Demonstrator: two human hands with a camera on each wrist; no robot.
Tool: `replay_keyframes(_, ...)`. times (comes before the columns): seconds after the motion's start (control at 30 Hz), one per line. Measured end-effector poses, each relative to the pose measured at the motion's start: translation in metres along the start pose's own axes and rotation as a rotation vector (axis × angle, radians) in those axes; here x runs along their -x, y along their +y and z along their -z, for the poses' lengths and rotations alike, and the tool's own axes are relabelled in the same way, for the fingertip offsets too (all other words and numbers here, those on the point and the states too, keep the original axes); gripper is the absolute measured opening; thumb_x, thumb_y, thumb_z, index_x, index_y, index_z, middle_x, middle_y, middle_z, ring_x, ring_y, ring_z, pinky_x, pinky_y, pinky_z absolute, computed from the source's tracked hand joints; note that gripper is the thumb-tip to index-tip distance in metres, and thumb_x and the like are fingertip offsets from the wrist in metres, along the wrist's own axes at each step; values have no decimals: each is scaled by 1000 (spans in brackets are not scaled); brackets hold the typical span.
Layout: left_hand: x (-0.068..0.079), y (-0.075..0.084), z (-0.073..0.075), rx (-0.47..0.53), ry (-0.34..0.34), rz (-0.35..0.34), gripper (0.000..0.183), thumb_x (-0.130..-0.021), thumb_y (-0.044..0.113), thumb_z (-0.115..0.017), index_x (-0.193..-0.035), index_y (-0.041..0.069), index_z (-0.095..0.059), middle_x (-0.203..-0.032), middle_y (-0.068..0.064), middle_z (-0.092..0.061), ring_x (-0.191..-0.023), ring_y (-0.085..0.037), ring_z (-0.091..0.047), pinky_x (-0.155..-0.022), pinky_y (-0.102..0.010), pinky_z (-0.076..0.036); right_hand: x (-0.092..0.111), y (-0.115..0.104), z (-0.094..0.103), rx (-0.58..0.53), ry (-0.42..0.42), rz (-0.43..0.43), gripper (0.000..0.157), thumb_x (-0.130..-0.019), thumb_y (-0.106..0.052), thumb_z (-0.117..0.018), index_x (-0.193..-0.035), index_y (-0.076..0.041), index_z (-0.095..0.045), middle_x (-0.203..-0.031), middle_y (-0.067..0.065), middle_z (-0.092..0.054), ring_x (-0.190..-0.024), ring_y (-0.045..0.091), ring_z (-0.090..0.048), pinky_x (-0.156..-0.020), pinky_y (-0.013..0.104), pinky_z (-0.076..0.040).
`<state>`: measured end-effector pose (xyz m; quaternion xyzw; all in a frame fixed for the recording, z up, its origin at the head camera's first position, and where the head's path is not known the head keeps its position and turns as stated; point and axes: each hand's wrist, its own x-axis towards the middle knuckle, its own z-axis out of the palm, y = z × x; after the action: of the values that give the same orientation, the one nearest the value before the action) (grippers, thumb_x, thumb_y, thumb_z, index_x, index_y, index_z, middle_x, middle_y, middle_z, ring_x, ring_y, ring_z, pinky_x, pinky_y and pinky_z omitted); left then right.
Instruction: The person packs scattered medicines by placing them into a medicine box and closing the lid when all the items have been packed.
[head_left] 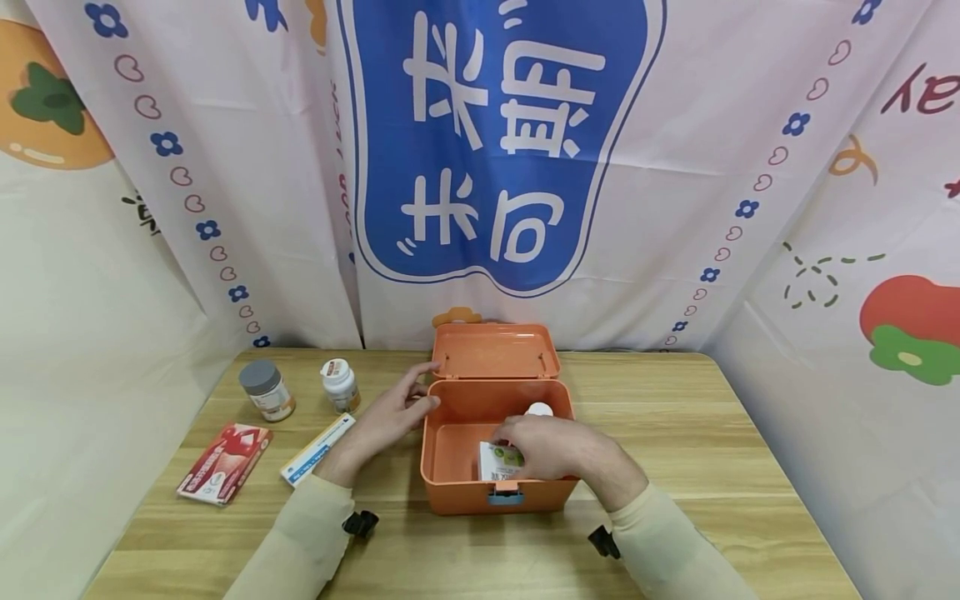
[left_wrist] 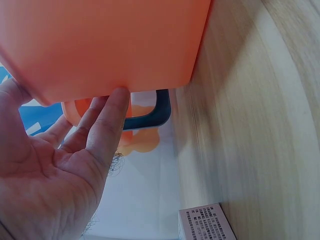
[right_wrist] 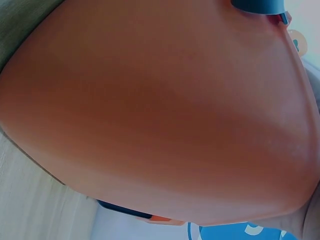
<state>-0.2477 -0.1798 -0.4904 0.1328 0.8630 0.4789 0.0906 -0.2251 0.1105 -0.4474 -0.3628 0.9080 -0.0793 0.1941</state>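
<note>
An orange storage box point(head_left: 459, 498) stands on the table with its lid point(head_left: 495, 352) tipped back and a blue latch at the front. My right hand point(head_left: 551, 446) reaches inside and grips a white medicine box with green print point(head_left: 491, 461). Behind that hand the white cap of a bottle point(head_left: 539, 409) shows; its lower part is hidden. My left hand point(head_left: 393, 417) touches the left side near the back corner, its fingers extended, as the left wrist view also shows. In the right wrist view the box's orange wall point(right_wrist: 165, 115) hides most of the right hand.
Left of the orange box are a grey-lidded jar point(head_left: 267, 390), a white pill bottle point(head_left: 341, 386), a red medicine box point(head_left: 225, 463) and a blue-and-white carton point(head_left: 318, 450) partly behind the left forearm. A printed curtain point(head_left: 637, 308) hangs behind the wooden table point(head_left: 675, 433).
</note>
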Motion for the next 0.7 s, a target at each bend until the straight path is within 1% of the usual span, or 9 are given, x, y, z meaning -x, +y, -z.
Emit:
replay_keyframes(0.13, 0, 0, 0, -4, 1, -2, 61, -106, 35, -61, -162, 33, -36, -134, -11, -69, -112, -21, -70, -89, -33, -58, 0, -1, 0, -2, -11, -6, 52, -91, -39, -84, -136, -20, -69, -129, -6, -71, -104, 5, -63, -99, 29, -56)
replay_keyframes(0.27, 0, 0, 0, -10, 4, -3, 62, -106, 35, -61, -162, 33, -35, -133, -11, -69, -109, -20, -70, -87, -32, -58, 2, -2, 1, -5, -9, -4, 51, -91, -38, -83, -137, -20, -69, -132, -6, -72, -111, 7, -66, -103, 31, -57)
replay_keyframes(0.33, 0, 0, 0, -12, 5, 0, 62, -106, 35, -61, -162, 33, -35, -133, -12, -69, -108, -20, -70, -87, -32, -58, 3, -1, 3, 0, 4, 5, 52, -91, -39, -83, -138, -20, -69, -133, -6, -72, -113, 8, -66, -104, 31, -56)
replay_keyframes(0.47, 1, 1, 0, -7, 4, 6, 62, -106, 36, -61, -162, 33, -35, -133, -12, -69, -107, -20, -70, -86, -32, -58, 10, 0, 9, -5, 40, 19, 54, -91, -40, -83, -139, -19, -68, -135, -4, -71, -111, 9, -64, -102, 31, -57)
replay_keyframes(0.57, 0, 1, 1, -4, 2, 10, 62, -105, 38, -61, -162, 34, -35, -133, -12, -69, -107, -20, -70, -85, -32, -58, 15, 0, 16, -37, 71, 28, 54, -92, -43, -82, -138, -19, -69, -131, -6, -71, -103, 12, -64, -95, 29, -57)
replay_keyframes(0.7, -1, 0, 0, 0, 0, 16, 62, -105, 39, -61, -162, 35, -35, -134, -11, -69, -109, -21, -70, -86, -31, -58, 20, 2, 25, -75, 124, 45, 49, -93, -45, -80, -135, -21, -70, -119, -10, -69, -90, 9, -63, -83, 25, -55)
